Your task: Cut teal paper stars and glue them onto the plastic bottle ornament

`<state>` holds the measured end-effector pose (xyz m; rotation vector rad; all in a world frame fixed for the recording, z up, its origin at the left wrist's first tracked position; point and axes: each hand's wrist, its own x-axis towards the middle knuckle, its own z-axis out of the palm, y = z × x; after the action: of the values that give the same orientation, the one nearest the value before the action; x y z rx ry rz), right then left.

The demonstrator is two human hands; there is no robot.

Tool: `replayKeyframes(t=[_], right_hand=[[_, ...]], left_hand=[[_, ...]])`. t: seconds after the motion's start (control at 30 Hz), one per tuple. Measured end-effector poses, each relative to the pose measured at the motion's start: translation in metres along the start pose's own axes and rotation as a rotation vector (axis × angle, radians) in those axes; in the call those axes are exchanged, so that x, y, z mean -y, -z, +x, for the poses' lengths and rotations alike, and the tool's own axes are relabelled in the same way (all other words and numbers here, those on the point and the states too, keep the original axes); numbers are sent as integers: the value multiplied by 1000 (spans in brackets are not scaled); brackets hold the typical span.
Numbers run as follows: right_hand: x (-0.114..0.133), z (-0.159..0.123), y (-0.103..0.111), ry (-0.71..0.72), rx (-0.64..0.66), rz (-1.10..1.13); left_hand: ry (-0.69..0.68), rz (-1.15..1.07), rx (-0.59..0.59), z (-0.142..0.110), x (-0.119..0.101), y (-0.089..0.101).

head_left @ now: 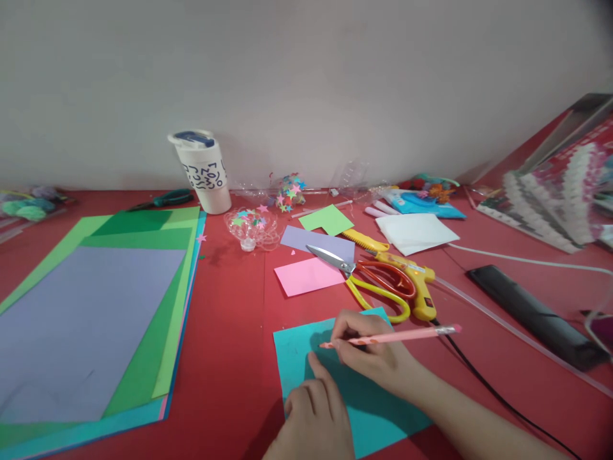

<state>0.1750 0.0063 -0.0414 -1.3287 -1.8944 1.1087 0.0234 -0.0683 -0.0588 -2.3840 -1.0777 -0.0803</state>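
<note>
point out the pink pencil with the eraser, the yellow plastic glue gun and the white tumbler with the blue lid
pink pencil with the eraser point(412, 335): head view, middle of the shaft
yellow plastic glue gun point(423, 299): head view, handle
white tumbler with the blue lid point(215, 199): head view, lower body

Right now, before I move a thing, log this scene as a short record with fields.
Left hand: resting on the turquoise sheet, index finger pointing near the pencil tip
Right hand: writing grip on a pink pencil
Beyond the sheet: scissors partly over purple and pink paper pieces; yellow glue gun beside their handles
Left side: stack of coloured paper, purple sheet uppermost
Back: white cup
Surface: red table
</note>
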Motion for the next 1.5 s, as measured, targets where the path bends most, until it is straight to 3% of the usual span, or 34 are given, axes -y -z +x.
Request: replayKeyframes(t=[1.5], right_hand=[[5,2,0,-59,-75,-37]], left_hand=[[-49,11,-26,2,4,2]])
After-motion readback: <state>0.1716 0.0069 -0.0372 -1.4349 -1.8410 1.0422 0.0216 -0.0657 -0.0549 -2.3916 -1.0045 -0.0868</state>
